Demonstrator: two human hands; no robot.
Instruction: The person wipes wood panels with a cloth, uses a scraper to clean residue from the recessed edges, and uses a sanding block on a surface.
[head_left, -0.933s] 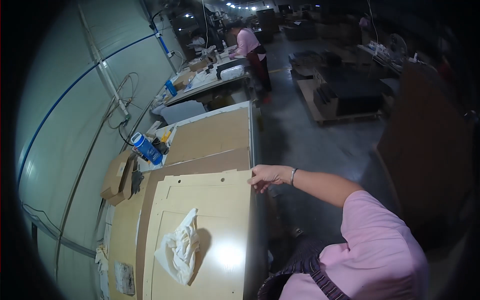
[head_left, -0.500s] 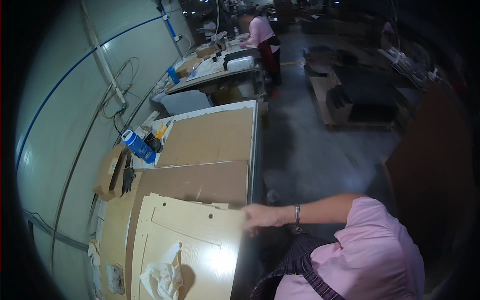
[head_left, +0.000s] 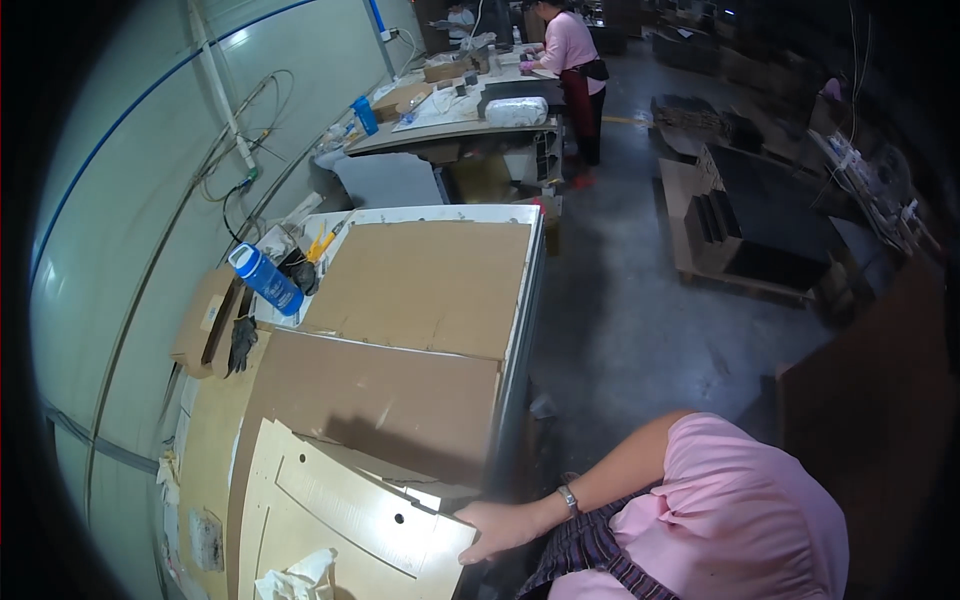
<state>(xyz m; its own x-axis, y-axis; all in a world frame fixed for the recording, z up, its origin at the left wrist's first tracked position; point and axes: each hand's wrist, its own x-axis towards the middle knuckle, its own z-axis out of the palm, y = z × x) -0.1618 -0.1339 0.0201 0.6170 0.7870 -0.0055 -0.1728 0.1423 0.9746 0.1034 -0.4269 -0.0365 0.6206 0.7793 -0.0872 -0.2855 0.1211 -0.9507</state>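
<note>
My right hand point(head_left: 500, 530) grips the right far corner of a cream-coloured flat panel point(head_left: 340, 520), with the thumb on top and the other fingers hidden under the edge. The panel has round holes and long narrow slots. Its far edge is raised off the surface below, and a shadow falls behind it. Another thin panel edge point(head_left: 370, 462) shows just beyond it. On the panel, near the lower edge of the view, lies a crumpled white cloth point(head_left: 300, 578). My left hand is out of sight.
Brown board point(head_left: 390, 390) covers the bench beyond the panel. At its left are a blue bottle point(head_left: 266, 280), a dark glove point(head_left: 242, 343) and a cardboard box point(head_left: 205, 320). A co-worker point(head_left: 570, 60) stands at a farther table. Dark stacked panels point(head_left: 765, 225) rest on a pallet at right.
My right hand has drawn nearer to me, along with the panel's corner. The panel's far edge has lifted, and the cloth sits lower in view. The whole view has shifted slightly.
</note>
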